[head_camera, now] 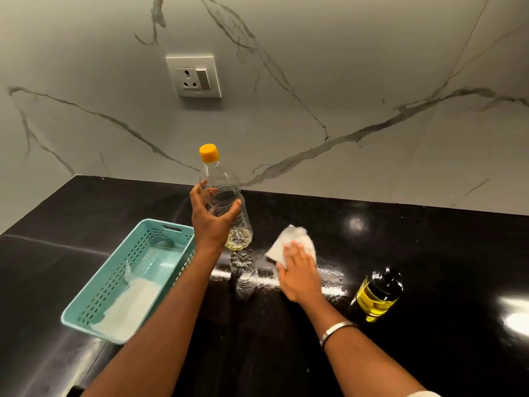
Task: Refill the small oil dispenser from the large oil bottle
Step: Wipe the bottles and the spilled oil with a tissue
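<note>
My left hand (pixel 210 217) grips the large clear oil bottle (pixel 229 196) around its middle and holds it upright just above the black counter. The bottle has a yellow cap (pixel 209 153) on and only a little yellow oil at its base. My right hand (pixel 299 272) lies flat with straight fingers on a white tissue (pixel 292 239), pressing it on the counter right of the bottle. The small oil dispenser (pixel 378 295), dark-capped and filled with yellow oil, stands on the counter further right, apart from both hands.
A teal perforated basket (pixel 86 308) with white tissue inside sits at the left on the black glossy counter (pixel 429 253). A marble wall with a power socket (pixel 194 76) rises behind. Smeared streaks show on the counter near the tissue.
</note>
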`<act>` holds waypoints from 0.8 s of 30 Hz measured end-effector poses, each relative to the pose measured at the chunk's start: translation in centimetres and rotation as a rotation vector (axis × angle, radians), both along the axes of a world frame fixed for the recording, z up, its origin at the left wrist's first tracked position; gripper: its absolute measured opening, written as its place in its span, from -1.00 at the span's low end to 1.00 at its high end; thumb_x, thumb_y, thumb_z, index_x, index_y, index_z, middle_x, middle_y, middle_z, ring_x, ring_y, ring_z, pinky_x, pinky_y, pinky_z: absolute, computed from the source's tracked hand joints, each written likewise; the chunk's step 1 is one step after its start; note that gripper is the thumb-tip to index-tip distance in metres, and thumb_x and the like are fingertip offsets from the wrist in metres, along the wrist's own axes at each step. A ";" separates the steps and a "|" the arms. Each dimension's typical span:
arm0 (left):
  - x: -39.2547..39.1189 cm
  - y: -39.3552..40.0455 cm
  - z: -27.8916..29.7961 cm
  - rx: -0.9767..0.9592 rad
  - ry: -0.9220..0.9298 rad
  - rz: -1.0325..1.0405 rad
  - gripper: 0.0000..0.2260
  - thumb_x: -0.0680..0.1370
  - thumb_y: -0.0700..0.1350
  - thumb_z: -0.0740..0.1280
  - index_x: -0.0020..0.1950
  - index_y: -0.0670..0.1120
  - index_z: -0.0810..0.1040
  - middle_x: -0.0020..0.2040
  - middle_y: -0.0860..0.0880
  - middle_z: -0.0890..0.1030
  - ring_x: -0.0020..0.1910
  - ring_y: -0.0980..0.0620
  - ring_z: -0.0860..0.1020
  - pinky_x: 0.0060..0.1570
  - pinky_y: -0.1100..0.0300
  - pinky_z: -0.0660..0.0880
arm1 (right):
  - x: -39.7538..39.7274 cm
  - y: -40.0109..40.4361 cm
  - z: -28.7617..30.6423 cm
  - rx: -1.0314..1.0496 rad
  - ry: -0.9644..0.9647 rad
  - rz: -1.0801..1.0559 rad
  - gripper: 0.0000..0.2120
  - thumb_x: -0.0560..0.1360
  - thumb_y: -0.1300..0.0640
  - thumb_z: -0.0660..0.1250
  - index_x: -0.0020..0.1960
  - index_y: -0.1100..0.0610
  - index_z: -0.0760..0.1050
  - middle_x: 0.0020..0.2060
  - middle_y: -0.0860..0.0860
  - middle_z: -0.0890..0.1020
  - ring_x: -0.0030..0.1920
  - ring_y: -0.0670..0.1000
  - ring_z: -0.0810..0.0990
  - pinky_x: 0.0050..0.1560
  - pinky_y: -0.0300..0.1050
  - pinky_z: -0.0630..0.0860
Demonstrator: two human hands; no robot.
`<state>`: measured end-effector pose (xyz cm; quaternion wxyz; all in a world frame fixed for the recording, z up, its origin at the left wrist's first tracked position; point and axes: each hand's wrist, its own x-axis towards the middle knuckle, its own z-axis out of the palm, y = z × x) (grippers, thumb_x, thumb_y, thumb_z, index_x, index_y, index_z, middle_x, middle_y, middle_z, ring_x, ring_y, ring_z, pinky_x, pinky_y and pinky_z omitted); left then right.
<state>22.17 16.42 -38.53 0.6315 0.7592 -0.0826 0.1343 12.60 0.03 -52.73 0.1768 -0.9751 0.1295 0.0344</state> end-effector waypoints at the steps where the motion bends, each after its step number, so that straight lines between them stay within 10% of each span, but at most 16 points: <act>1: -0.2 -0.2 0.1 -0.005 0.003 -0.005 -0.28 0.32 -0.06 0.58 0.37 -0.03 0.28 0.20 0.03 0.50 0.10 0.10 0.57 0.17 0.00 0.55 | 0.1 -1.5 0.0 -0.016 0.019 -0.055 -0.42 0.64 -0.12 -0.13 0.58 0.07 -0.15 0.57 0.05 -0.16 0.56 0.02 -0.21 0.53 0.01 -0.22; 8: -0.7 0.1 -0.7 -0.035 0.016 0.000 -0.31 0.33 -0.12 0.58 0.35 -0.02 0.30 0.21 -0.04 0.53 0.13 0.05 0.59 0.13 0.01 0.57 | 2.8 1.0 0.7 0.045 0.005 -0.004 -0.47 0.66 0.03 -0.05 0.58 0.09 -0.08 0.57 0.08 -0.12 0.56 0.07 -0.18 0.51 0.04 -0.22; 13: -0.9 0.2 -0.1 -0.036 -0.013 0.008 -0.31 0.37 -0.24 0.54 0.40 -0.10 0.27 0.24 -0.08 0.51 0.06 0.23 0.57 0.11 0.21 0.56 | 0.9 5.7 0.3 0.213 -0.192 0.198 -0.52 0.52 0.35 0.22 0.41 0.11 0.40 0.43 0.01 0.39 0.45 0.00 0.30 0.47 -0.09 0.20; 17: -1.6 -0.7 0.4 -0.054 -0.009 -0.014 -0.32 0.37 -0.23 0.54 0.38 -0.06 0.28 0.25 -0.08 0.51 0.08 0.18 0.59 0.14 0.10 0.56 | -1.6 2.2 0.0 0.168 -0.291 0.072 -0.71 0.48 0.35 0.26 0.11 0.08 0.57 0.09 -0.04 0.53 0.11 0.02 0.46 0.02 -0.19 0.41; 24: -2.4 -0.5 -0.3 -0.042 0.007 -0.034 -0.33 0.38 -0.25 0.53 0.38 -0.09 0.27 0.15 0.02 0.52 0.00 0.29 0.60 0.06 0.21 0.57 | 0.0 -4.9 0.8 0.170 -0.336 -0.329 -0.77 0.59 0.16 0.12 0.20 0.13 0.45 0.12 0.13 0.42 0.10 0.20 0.49 -0.01 -0.03 0.34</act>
